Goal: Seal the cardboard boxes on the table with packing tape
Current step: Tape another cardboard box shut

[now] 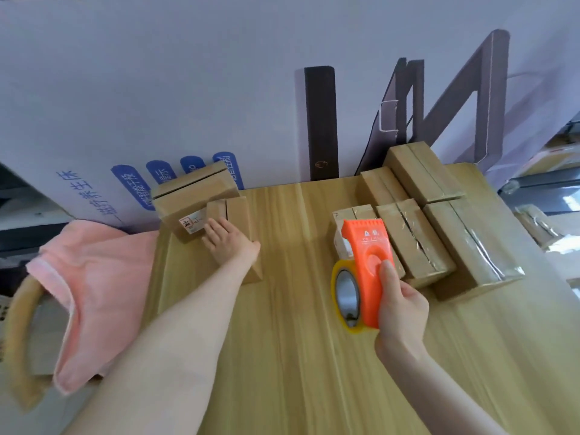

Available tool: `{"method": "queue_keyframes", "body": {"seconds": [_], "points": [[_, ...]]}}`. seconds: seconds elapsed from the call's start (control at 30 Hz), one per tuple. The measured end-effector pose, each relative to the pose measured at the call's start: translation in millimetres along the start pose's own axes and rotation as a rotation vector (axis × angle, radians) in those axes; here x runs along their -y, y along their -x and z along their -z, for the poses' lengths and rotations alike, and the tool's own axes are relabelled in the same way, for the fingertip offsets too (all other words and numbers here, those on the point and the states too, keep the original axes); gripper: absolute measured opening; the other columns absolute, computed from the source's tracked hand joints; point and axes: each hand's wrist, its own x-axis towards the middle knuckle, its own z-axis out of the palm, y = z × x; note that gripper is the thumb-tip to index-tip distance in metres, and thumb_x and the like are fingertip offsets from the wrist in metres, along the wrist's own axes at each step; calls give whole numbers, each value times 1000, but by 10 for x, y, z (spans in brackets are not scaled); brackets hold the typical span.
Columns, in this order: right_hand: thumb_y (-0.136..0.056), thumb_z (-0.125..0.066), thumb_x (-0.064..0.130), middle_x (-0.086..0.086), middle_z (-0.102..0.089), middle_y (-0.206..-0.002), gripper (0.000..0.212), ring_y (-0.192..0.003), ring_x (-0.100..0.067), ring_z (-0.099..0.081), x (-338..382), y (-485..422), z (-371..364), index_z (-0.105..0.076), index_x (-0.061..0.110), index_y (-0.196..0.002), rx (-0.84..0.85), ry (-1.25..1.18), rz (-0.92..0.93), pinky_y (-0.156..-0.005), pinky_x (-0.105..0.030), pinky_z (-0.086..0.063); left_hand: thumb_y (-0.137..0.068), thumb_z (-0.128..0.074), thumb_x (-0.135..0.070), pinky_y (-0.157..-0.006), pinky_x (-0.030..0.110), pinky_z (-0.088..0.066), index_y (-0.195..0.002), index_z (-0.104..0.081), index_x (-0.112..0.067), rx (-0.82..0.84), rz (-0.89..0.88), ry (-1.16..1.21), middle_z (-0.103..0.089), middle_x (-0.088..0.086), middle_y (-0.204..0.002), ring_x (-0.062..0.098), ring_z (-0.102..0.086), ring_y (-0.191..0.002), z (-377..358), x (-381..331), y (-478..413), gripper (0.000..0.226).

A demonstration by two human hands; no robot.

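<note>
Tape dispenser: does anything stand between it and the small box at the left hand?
Nothing visible does. Only bare table lies between the tape dispenser, held in the right hand, and the small box at the left hand.

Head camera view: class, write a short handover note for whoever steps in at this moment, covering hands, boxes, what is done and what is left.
Left hand: open, resting on the narrow box, which stands beside the labelled box on the table.
Right hand: grips the orange tape dispenser, held over the table.
Done: the right-hand boxes show shiny tape along their seams.
Left: both left boxes show no tape, and the labelled box's top flaps gape.
</note>
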Motion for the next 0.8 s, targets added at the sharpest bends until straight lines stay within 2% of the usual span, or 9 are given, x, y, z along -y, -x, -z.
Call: {"method": "queue_keyframes", "body": {"seconds": [0.17,0.27,0.37,0.53,0.7,0.8], "points": [[-87,-66,42,6,-42,-43,46,-37,-8,-36,-72,281,118,-51,13,-54,-42,64,7,-35,-13,-30,-84,-55,-58,-115,58,0,-151,7,-9,50,54,24,14,26,-156,41,14,-144,3,153,-4,104],[-87,-66,42,2,-45,-46,45,-39,-8,-39,-98,395,224,-55,7,-60,-53,88,13,-37,-16,-33,-84,-55,-57,-116,55,-8,-152,5,-11,68,25,36,14,24,-157,38,11,-145,5,320,80,101],[-86,-66,44,-6,-47,-55,44,-45,-11,-41,-113,477,337,-59,4,-68,-53,126,8,-45,-23,-34,-85,-54,-56,-118,51,-6,-152,5,-11,72,-137,-41,13,22,-158,35,9,-146,-42,523,338,100],[-86,-67,43,0,-47,-49,45,-40,-10,-40,-87,606,680,-57,9,-59,-54,127,5,-42,-21,-33,-88,-44,-60,-118,48,3,-151,6,-6,-7,-450,-179,13,25,-157,37,11,-146,-256,814,1245,97],[-87,-66,41,6,-52,-41,44,-36,-6,-45,-20,612,1168,-60,9,-58,-47,140,9,-35,-15,-36,-90,-39,-61,-118,45,6,-152,5,-8,6,-650,-167,13,22,-157,34,13,-146,-524,731,2201,93],[-86,-66,44,5,-54,-41,45,-36,-6,-47,18,521,1500,-62,8,-59,-5,192,14,-36,-18,-38,-89,-39,-63,-116,43,14,-152,8,-10,3,-738,-208,18,20,-156,31,23,-143,-702,574,2669,94]]}}
